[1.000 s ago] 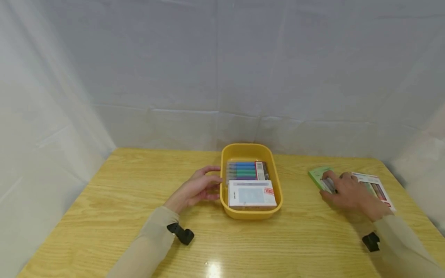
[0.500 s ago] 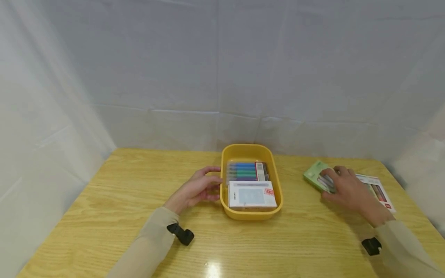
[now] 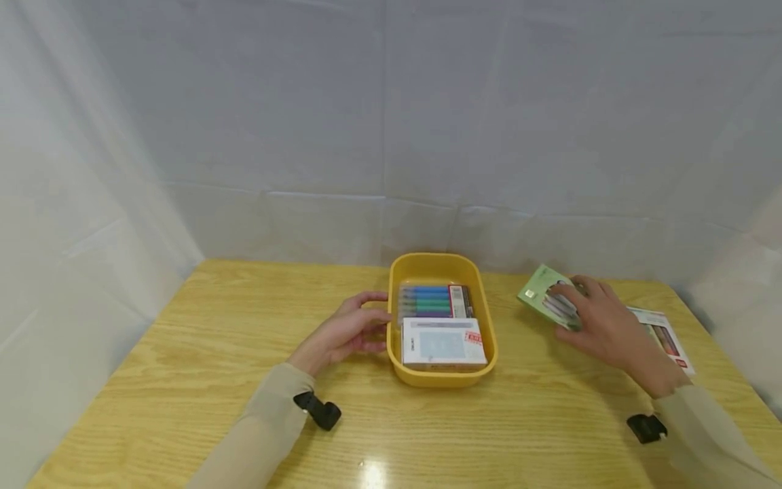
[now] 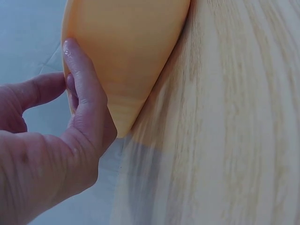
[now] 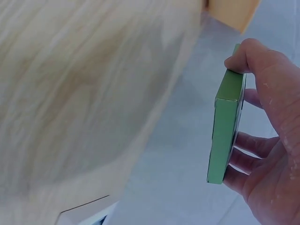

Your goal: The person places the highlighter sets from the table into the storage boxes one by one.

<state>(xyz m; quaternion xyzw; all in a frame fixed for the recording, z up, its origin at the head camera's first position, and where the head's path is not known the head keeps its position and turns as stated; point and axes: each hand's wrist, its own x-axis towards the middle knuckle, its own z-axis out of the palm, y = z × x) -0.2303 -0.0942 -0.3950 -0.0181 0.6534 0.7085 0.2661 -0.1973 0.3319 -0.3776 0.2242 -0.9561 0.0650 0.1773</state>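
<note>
My right hand (image 3: pixel 601 326) grips a flat green box (image 3: pixel 544 292) by its edges, raised and tilted above the table. Its front shows pale stick shapes, partly covered by the fingers. In the right wrist view the thumb lies on one narrow side of the green box (image 5: pixel 222 136), with the fingers at its other side. A yellow plastic bin (image 3: pixel 442 379) stands at the middle of the table. My left hand (image 3: pixel 345 333) touches the outside of its left wall with loosely bent fingers, also seen against the bin (image 4: pixel 131 42) in the left wrist view.
Inside the bin lie a pack of blue, green and purple pens (image 3: pixel 427 300) and a white box (image 3: pixel 442 343) with a red mark. Another white-framed pack of coloured sticks (image 3: pixel 666 336) lies right of my right hand. A pale sheet (image 3: pixel 342 136) hangs behind the wooden table (image 3: pixel 244 326).
My right hand has lifted the green box off the table and moved it left, toward the bin, tilting it. My left hand and the bin have stayed put.
</note>
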